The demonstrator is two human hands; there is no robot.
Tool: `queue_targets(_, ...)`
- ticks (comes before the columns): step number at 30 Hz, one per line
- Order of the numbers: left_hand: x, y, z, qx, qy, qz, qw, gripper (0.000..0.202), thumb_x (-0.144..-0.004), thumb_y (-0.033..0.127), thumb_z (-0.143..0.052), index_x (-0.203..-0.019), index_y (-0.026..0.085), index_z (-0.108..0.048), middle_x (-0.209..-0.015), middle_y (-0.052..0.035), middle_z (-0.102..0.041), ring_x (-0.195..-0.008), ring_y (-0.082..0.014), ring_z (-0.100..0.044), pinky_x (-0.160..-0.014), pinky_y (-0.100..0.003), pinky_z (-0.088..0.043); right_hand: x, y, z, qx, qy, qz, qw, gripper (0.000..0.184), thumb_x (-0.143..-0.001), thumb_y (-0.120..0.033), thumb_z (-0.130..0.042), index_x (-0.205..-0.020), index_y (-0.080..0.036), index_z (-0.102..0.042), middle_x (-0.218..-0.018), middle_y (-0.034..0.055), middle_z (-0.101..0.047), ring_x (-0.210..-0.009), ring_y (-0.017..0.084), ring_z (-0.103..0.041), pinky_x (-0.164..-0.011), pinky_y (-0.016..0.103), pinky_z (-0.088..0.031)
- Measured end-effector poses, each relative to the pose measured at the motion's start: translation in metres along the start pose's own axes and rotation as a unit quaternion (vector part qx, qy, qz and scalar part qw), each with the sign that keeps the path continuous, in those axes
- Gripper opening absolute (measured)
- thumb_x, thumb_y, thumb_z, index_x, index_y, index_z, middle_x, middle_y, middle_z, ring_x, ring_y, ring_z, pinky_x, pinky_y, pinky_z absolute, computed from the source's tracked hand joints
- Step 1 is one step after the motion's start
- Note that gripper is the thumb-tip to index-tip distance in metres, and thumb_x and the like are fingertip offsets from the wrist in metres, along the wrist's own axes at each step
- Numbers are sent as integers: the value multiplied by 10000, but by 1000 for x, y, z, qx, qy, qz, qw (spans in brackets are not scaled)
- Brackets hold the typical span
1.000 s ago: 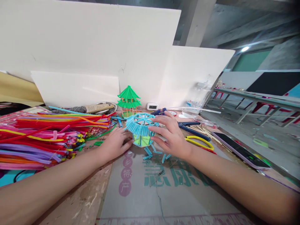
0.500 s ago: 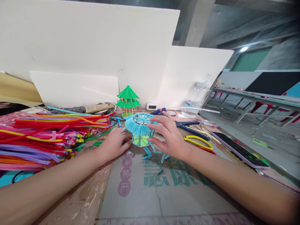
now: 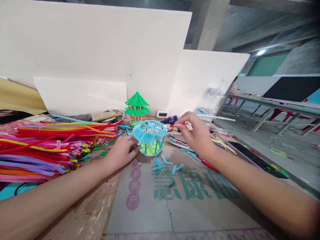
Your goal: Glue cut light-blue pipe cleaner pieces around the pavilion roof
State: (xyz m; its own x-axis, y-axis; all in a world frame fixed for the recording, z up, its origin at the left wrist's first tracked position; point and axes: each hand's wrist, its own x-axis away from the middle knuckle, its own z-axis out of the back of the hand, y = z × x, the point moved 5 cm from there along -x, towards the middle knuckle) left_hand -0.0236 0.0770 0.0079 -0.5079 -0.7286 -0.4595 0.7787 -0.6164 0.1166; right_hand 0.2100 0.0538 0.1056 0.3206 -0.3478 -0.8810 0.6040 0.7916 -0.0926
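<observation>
A small blue straw pavilion with a green floor stands on a printed cardboard sheet. My left hand rests against its left side, fingers curled at the base. Behind and to the right of the model, my right hand closes its fingers on a blue glue gun. Short cut blue straw pieces lie in front of the model. A finished green pavilion stands further back.
A big pile of coloured pipe cleaners and straws fills the left. White boards stand behind. A small digital clock, a plastic bottle, sticks and a phone lie at the right near the table edge.
My right hand left the blue pavilion's roof and moved back and right to grasp the glue gun. The left hand stayed at the model, which shifted slightly.
</observation>
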Motion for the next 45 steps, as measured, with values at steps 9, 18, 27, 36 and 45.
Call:
queue_targets(9, 0, 1, 1, -19, 10, -3, 1000, 246, -937, 309, -455, -821, 177, -627, -837, -62, -618, -834, -214, -585, -719, -337, -413, 3, -42, -6, -12, -64, 85, 994, 88, -917, -168, -541, -872, -212, -602, -866, 48, -657, -853, 202, -609, -755, 364, -473)
queue_targets(18, 0, 1, 2, -2, 4, 1, 1000, 251, -938, 319, -453, -880, 179, -654, -876, -67, -641, -871, -223, -597, -747, -351, -415, 8, -42, -10, 16, -76, 155, 985, 138, -906, -140, -559, -990, -233, -619, -1019, 37, -737, -1038, 208, -632, -965, 448, -453)
queue_targets(27, 1, 6, 2, 21, -18, -14, 1000, 196, -912, 301, -499, -876, 200, -663, -931, -43, -691, -927, -235, -597, -808, -370, -395, 26, -55, -24, 71, -145, 244, 956, 264, -880, -68, -517, -1068, -228, -610, -1124, 14, -726, -1148, 218, -595, -1104, 532, -357)
queue_targets(36, 2, 7, 4, 22, -4, -20, 1000, 243, -919, 363, -518, -909, 191, -690, -860, -62, -665, -894, -234, -584, -798, -369, -395, 9, -9, -13, -8, -49, 13, 999, 89, -910, -276, -568, -860, -208, -596, -866, 59, -690, -852, 202, -621, -806, 375, -474)
queue_targets(45, 7, 20, 4, 30, 15, -114, 993, 257, -954, 356, -498, -968, 222, -717, -885, -49, -722, -871, -198, -627, -804, -345, -416, 55, 68, -70, -183, -220, -269, 920, 243, -892, -364, -473, -900, -173, -624, -661, 10, -664, -549, 140, -580, -550, 266, -466)
